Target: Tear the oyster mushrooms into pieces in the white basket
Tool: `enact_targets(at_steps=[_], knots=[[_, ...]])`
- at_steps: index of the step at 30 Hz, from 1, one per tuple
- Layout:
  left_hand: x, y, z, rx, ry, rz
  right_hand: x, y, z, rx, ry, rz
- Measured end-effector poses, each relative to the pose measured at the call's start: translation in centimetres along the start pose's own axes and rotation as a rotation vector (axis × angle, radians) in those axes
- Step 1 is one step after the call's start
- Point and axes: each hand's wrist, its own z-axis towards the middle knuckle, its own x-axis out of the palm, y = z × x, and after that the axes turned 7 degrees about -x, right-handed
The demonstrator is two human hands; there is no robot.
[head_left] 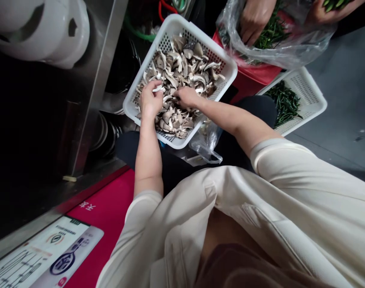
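A white perforated plastic basket (206,33) is in front of me, heaped with grey-and-white oyster mushrooms (176,120), many in torn strips. Over its left part, my left hand (150,101) pinches a white strip of mushroom (159,89) between thumb and fingers. My right hand (187,97) reaches into the middle of the heap with its fingers curled together. Its fingertips are down among the mushrooms, so what they grip is hidden.
At top right, another person's hand (256,18) reaches into a clear plastic bag (302,52) of green chillies over a red container (257,74). A white basket (313,94) there holds dark green chillies. A metal frame (101,68) and white gas cylinder (65,32) stand left.
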Motion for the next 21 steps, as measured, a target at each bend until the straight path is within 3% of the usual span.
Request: enact_targets(at_steps=[2, 5, 7, 11, 13, 16, 21], knots=[[-0.3, 0.2, 0.1, 0.003, 0.025, 0.098, -0.5, -0.3, 0.3, 0.099, -0.063, 0.213], [-0.6, -0.2, -0.2, -0.031, -0.005, 0.114, -2.9, -1.7, 0.2, 0.194, -0.159, 0.598], [-0.4, -0.8, -1.0, -0.109, -0.007, 0.041, -4.5, -2.4, -0.7, 0.187, -0.192, 0.829], [1.0, -2.7, -3.2, -0.289, 0.144, -0.172, -5.3, -1.6, -2.9, 0.124, -0.251, 1.253], [1.8, -3.7, -4.0, -0.297, 0.151, -0.251, -4.9, -0.5, -3.6, 0.086, -0.242, 1.282], [2.5, -4.9, -4.7, -0.281, 0.062, -0.298, -4.4, 1.1, -3.6, 0.042, -0.241, 1.229], [1.5, -6.1, -4.4, -0.31, -0.122, -0.5, -5.4, 1.6, -3.3, 0.237, -0.478, 1.342]])
